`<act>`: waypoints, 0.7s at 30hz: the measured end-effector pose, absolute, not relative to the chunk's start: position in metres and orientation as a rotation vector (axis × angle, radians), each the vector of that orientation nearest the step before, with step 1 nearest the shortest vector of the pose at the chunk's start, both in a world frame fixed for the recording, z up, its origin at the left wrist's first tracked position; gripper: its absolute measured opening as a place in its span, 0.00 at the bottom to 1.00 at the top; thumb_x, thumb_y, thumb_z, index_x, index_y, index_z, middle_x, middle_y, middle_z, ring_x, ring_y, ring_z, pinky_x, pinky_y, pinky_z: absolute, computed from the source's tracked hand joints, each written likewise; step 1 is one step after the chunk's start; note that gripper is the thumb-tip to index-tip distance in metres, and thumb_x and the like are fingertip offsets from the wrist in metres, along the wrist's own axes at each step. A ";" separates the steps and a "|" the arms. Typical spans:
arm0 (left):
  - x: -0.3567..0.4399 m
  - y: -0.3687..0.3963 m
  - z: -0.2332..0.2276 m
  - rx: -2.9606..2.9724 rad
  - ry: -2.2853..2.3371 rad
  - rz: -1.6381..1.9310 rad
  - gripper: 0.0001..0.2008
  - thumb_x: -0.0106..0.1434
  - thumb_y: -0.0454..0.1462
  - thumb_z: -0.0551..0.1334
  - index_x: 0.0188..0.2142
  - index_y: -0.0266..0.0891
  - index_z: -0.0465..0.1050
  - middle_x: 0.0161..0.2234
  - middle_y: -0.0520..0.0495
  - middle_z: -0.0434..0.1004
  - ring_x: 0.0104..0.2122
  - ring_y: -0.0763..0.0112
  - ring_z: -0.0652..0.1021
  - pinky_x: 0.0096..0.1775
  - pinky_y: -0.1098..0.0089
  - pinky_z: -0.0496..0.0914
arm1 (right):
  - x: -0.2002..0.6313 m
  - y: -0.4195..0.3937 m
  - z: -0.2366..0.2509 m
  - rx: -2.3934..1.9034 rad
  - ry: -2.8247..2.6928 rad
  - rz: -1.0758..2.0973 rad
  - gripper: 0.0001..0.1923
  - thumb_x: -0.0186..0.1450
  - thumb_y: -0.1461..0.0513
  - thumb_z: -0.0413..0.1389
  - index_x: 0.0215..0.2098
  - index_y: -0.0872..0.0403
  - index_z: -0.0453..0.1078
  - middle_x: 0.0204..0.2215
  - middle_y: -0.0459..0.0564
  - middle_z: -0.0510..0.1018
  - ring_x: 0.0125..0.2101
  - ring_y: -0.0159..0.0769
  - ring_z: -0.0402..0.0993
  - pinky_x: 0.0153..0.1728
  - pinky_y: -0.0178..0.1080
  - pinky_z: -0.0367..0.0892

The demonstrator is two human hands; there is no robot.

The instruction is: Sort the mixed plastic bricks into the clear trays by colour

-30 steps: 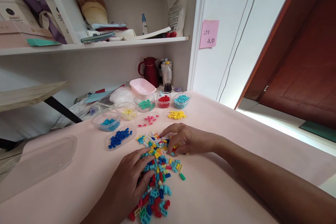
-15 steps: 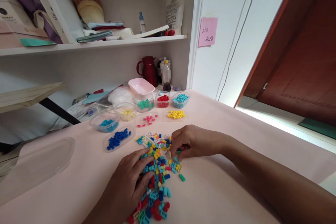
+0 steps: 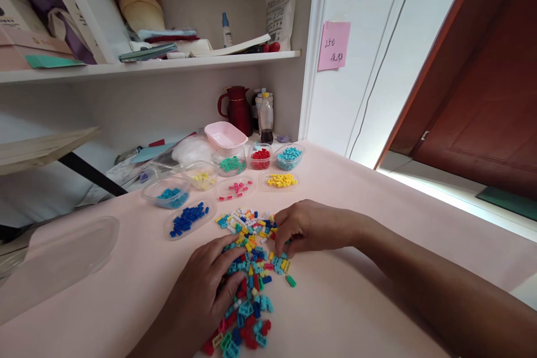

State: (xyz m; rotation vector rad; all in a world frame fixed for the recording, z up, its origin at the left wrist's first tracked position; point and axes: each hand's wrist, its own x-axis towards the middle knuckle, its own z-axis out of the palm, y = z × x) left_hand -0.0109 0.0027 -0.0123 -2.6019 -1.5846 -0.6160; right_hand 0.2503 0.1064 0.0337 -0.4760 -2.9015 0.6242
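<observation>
A loose pile of small mixed-colour toy building bricks [image 3: 254, 285] stretches down the middle of the pink table. My left hand [image 3: 207, 279] lies against the pile's left side, fingers stretched over some bricks and thumb apart from them. At the upper right edge of the pile, my right hand [image 3: 308, 227] points down with thumb and fingertips drawn together. What sits between those fingertips is hidden by the hand. A single green brick [image 3: 291, 281] lies just below it, apart from the pile.
Beyond the pile stand clear containers of bricks sorted by colour: dark blue bricks [image 3: 188, 219], yellow bricks [image 3: 282, 180], red bricks [image 3: 260, 159], among several others. A pink basin [image 3: 226, 135], a dark red jug [image 3: 238, 111] and a bottle [image 3: 265, 117] are behind. A clear lid [image 3: 71, 268] lies left.
The view has shifted slightly. Both hands stay nearly in place; the right fingertips have shifted a little among the bricks at the pile's edge.
</observation>
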 end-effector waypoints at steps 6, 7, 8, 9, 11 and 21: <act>-0.010 0.004 -0.013 -2.590 -1.578 -0.651 0.16 0.64 0.43 0.57 0.51 0.50 0.72 0.55 0.47 0.71 0.52 0.58 0.73 0.50 0.56 0.72 | 0.250 0.107 0.032 -0.451 -2.880 0.643 0.09 0.61 0.65 0.59 0.38 0.48 0.77 0.33 0.45 0.76 0.31 0.28 0.70 0.29 0.29 0.60; -0.010 0.004 -0.013 -2.591 -1.577 -0.655 0.16 0.64 0.43 0.57 0.51 0.50 0.72 0.55 0.47 0.72 0.52 0.58 0.74 0.50 0.56 0.72 | 0.250 0.107 0.031 -0.448 -2.878 0.647 0.09 0.61 0.65 0.59 0.39 0.48 0.77 0.33 0.45 0.76 0.31 0.28 0.70 0.29 0.29 0.60; -0.010 0.004 -0.012 -2.590 -1.577 -0.661 0.16 0.64 0.43 0.57 0.51 0.50 0.72 0.55 0.47 0.72 0.52 0.58 0.74 0.51 0.56 0.72 | 0.250 0.107 0.031 -0.451 -2.878 0.650 0.09 0.60 0.65 0.59 0.39 0.48 0.77 0.33 0.45 0.76 0.31 0.28 0.70 0.29 0.29 0.60; -0.010 0.004 -0.012 -2.590 -1.576 -0.667 0.16 0.64 0.43 0.57 0.51 0.50 0.72 0.55 0.47 0.72 0.52 0.58 0.74 0.51 0.56 0.72 | 0.250 0.108 0.030 -0.457 -2.879 0.651 0.09 0.60 0.65 0.59 0.39 0.48 0.77 0.33 0.44 0.76 0.31 0.28 0.70 0.29 0.29 0.60; -0.009 0.003 -0.011 -2.592 -1.581 -0.672 0.16 0.64 0.43 0.57 0.51 0.51 0.72 0.54 0.47 0.72 0.52 0.59 0.74 0.51 0.56 0.72 | 0.250 0.108 0.030 -0.473 -2.881 0.657 0.09 0.60 0.65 0.59 0.38 0.48 0.77 0.34 0.44 0.76 0.31 0.28 0.71 0.29 0.30 0.60; -0.010 0.003 -0.010 -2.611 -1.599 -0.639 0.16 0.65 0.43 0.56 0.51 0.50 0.72 0.55 0.47 0.71 0.53 0.58 0.73 0.51 0.55 0.72 | 0.245 0.101 0.034 -0.549 -2.913 0.601 0.10 0.57 0.69 0.58 0.34 0.49 0.76 0.33 0.41 0.79 0.31 0.28 0.72 0.31 0.30 0.60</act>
